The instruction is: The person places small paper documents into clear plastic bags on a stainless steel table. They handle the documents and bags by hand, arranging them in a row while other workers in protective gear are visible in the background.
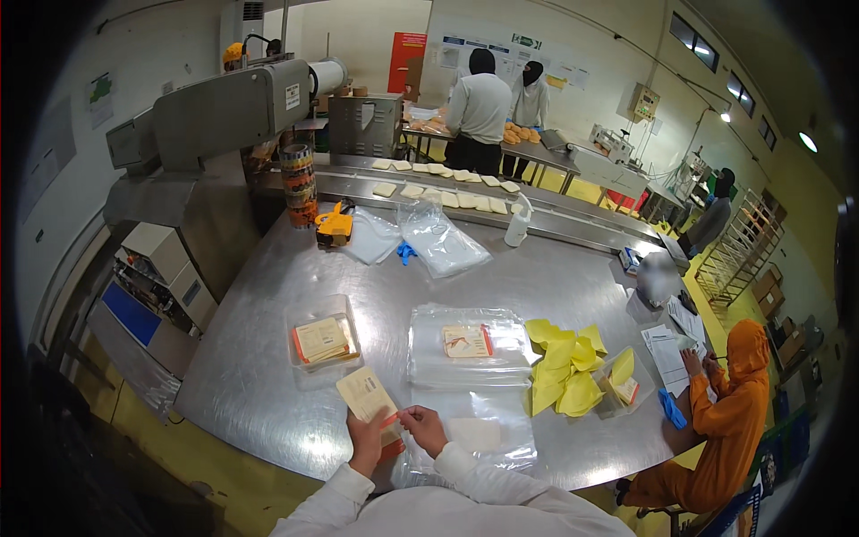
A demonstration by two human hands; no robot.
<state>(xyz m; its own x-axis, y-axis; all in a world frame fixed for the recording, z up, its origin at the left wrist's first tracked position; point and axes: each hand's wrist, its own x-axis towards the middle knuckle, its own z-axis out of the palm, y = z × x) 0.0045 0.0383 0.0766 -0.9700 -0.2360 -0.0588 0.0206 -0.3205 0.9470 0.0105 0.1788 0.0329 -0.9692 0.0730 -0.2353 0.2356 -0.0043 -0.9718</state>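
Observation:
My left hand [363, 440] grips a few cream cards with orange-red edges, the top cream card [365, 392] tilted up toward the far left. With fingers pinched, my right hand [424, 429] holds the orange edge of a card beside it. Just ahead, a clear plastic container [300, 374] holds more cream cards [322, 339]. Clear plastic bags [425, 358] lie flat to the right of my hands, and a printed card with an orange edge [467, 341] rests on or inside them; which one, I cannot tell.
Crumpled yellow sheets [565, 371] and a second container [617, 409] are to the right, near a person in orange [738, 407] at papers. Farther off stand a spray bottle [518, 224], an orange tape dispenser [334, 226] and a conveyor [573, 228] carrying bread slices.

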